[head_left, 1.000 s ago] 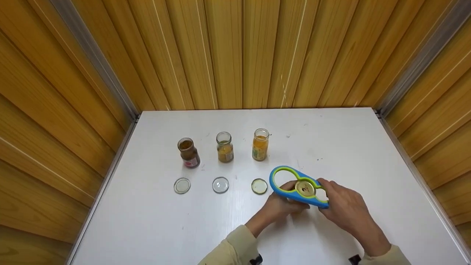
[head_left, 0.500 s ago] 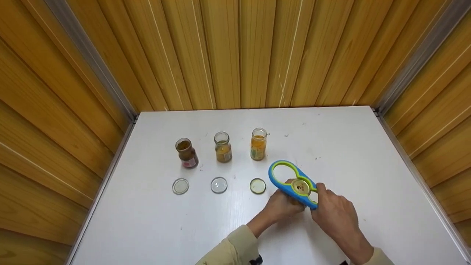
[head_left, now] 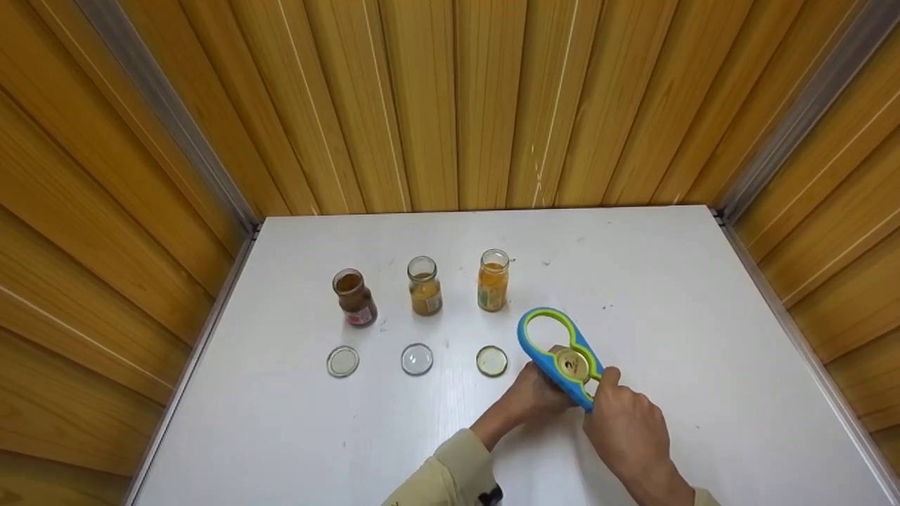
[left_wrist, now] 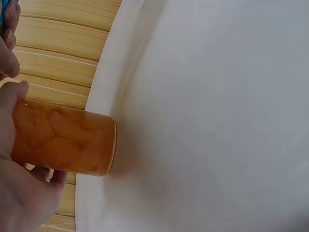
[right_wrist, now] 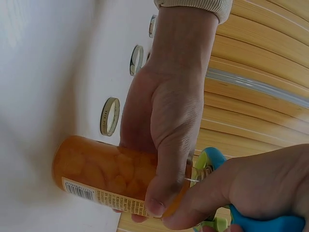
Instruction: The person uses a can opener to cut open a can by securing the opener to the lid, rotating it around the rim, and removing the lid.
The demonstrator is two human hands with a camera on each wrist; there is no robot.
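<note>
A glass jar of orange fruit [left_wrist: 63, 142] stands on the white table [head_left: 668, 295], held round its body by my left hand [head_left: 536, 395]. In the right wrist view the same jar [right_wrist: 106, 176] shows a barcode label, with the left hand's fingers [right_wrist: 166, 125] wrapped over it. A blue and green jar opener [head_left: 555, 351] sits over the jar's gold lid [head_left: 573, 364]. My right hand [head_left: 622, 422] grips the opener's handle end [right_wrist: 270, 223].
Three open jars stand in a row behind: a brown one [head_left: 355, 299], a middle one [head_left: 425, 287] and an orange one [head_left: 493, 281]. In front of each lies a loose lid [head_left: 342, 361] [head_left: 417, 359] [head_left: 491, 360]. Wooden walls enclose the table on three sides.
The opener's handle has swung clockwise round the lid, from pointing right to pointing nearer me. My right hand moved left and closer with it. The left hand stayed on the jar.
</note>
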